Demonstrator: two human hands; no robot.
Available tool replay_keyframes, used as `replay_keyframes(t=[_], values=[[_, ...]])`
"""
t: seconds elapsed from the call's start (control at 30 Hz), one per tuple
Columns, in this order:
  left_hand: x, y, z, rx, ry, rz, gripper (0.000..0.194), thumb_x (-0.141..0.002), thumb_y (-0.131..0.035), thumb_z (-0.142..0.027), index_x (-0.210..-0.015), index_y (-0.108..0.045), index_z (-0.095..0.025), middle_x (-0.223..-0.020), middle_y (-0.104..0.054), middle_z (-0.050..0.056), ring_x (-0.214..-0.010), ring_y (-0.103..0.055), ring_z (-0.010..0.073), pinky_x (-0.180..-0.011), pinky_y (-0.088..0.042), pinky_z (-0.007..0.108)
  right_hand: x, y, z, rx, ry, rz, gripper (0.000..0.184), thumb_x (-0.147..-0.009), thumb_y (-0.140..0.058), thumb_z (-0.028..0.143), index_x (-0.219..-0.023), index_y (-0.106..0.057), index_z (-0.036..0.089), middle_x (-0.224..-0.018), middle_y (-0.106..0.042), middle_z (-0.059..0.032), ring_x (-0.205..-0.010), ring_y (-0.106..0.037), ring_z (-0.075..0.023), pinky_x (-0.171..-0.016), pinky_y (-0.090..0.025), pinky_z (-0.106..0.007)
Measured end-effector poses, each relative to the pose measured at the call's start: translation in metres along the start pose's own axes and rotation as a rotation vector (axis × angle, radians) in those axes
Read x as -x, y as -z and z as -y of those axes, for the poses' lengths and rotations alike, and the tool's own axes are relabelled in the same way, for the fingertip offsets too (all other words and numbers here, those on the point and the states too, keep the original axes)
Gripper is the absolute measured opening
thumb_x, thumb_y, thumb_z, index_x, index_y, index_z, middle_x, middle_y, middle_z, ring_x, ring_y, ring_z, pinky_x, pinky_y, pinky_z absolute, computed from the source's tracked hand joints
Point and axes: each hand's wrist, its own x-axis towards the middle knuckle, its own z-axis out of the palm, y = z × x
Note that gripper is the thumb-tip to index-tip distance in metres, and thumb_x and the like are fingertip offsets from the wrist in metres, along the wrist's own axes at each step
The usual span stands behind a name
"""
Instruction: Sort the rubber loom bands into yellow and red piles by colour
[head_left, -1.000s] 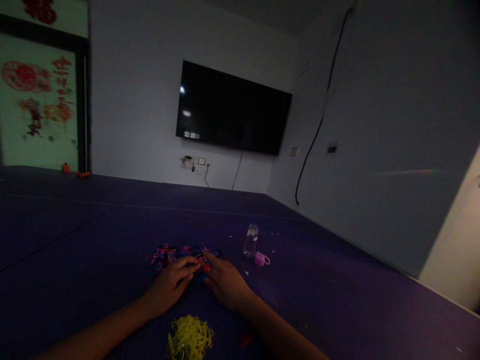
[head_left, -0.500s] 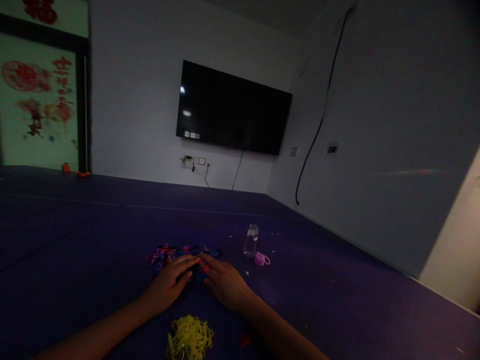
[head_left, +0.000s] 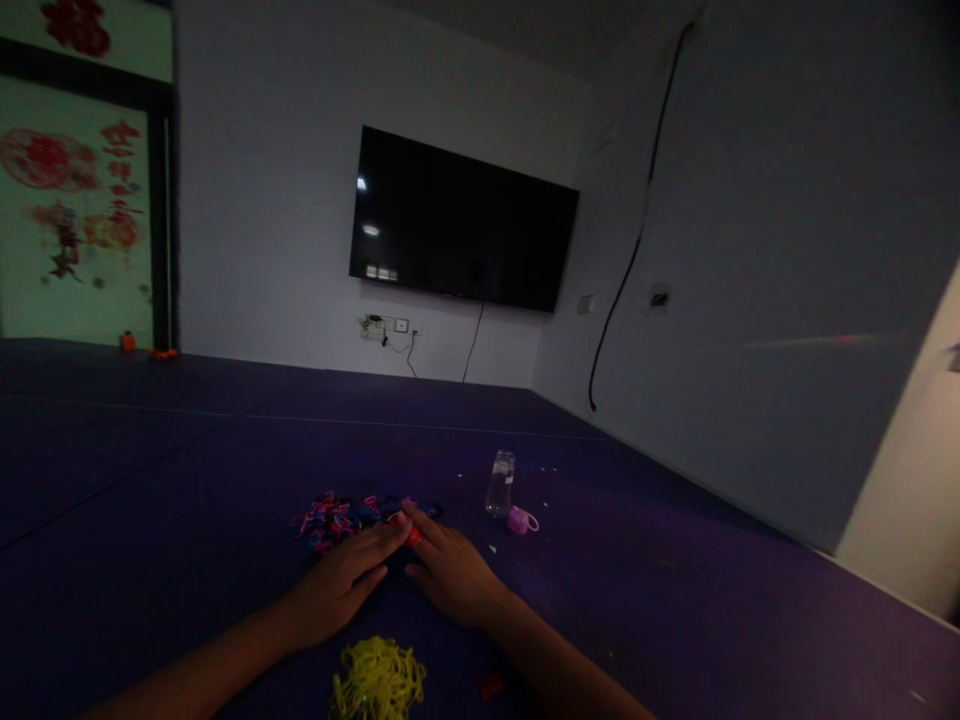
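Both hands meet at the near edge of a pile of small coloured elastic bands, mostly pink, blue and dark. My left hand lies low with its fingers stretched toward the pile, their tips touching the other hand's fingertips. My right hand is also stretched out, thumb apart, its fingers over the pile's right end. A small red thing shows at the right fingers; whether it is held cannot be made out. Closer to me, between the forearms, sits a heap of yellow elastic bands.
A clear bottle stands right of the pile, beside a pink cap with a loop. White scraps are scattered around them. A dark red piece lies near my right forearm. The purple surface runs to the walls.
My left hand has slid slightly forward and right, so its fingertips now meet the right hand's. The right hand has barely shifted, and the view has tilted a little.
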Motion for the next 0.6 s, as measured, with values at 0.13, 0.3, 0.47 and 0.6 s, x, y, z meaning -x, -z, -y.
replay_keyframes(t=[0.13,0.3,0.47,0.6], values=[[0.001,-0.0018,0.0007,-0.03,-0.03,0.005,0.054,-0.092,-0.038,-0.019,-0.142,-0.025,-0.035,-0.145,-0.037,-0.003,-0.13,-0.038,0.0185,-0.108,-0.03,0.04,0.0003,-0.0006,-0.0005,0.003,0.002,0.009,0.071,-0.087,-0.05,0.023,-0.145,-0.009,0.021,-0.15,-0.017,-0.01,-0.128,-0.037,-0.0231,-0.099,-0.04,-0.037],[0.0015,0.0007,-0.0013,-0.025,-0.025,0.038,0.051,-0.091,-0.039,-0.02,-0.139,-0.031,-0.035,-0.142,-0.042,-0.003,-0.128,-0.04,0.0195,-0.107,-0.032,0.042,0.0011,0.0031,0.0015,-0.011,-0.001,0.015,0.069,-0.088,-0.049,0.023,-0.145,-0.01,0.022,-0.15,-0.018,-0.0094,-0.129,-0.036,-0.0228,-0.099,-0.04,-0.037],[0.0019,0.0008,-0.0036,0.021,0.025,0.028,0.054,-0.09,-0.041,-0.022,-0.141,-0.027,-0.033,-0.144,-0.038,0.0,-0.129,-0.039,0.0205,-0.107,-0.032,0.043,0.0002,0.0059,0.004,-0.02,-0.029,-0.007,0.066,-0.086,-0.05,0.022,-0.144,-0.017,0.021,-0.149,-0.024,-0.0098,-0.125,-0.04,-0.0225,-0.099,-0.04,-0.038],[0.0011,-0.0027,0.0001,0.033,0.103,-0.077,0.052,-0.092,-0.038,-0.023,-0.142,-0.026,-0.03,-0.143,-0.04,0.002,-0.128,-0.041,0.0192,-0.105,-0.035,0.04,-0.0006,0.0037,0.0014,-0.014,-0.106,-0.067,0.064,-0.086,-0.048,0.02,-0.143,-0.02,0.02,-0.145,-0.032,-0.0098,-0.126,-0.039,-0.0234,-0.1,-0.038,-0.04]])
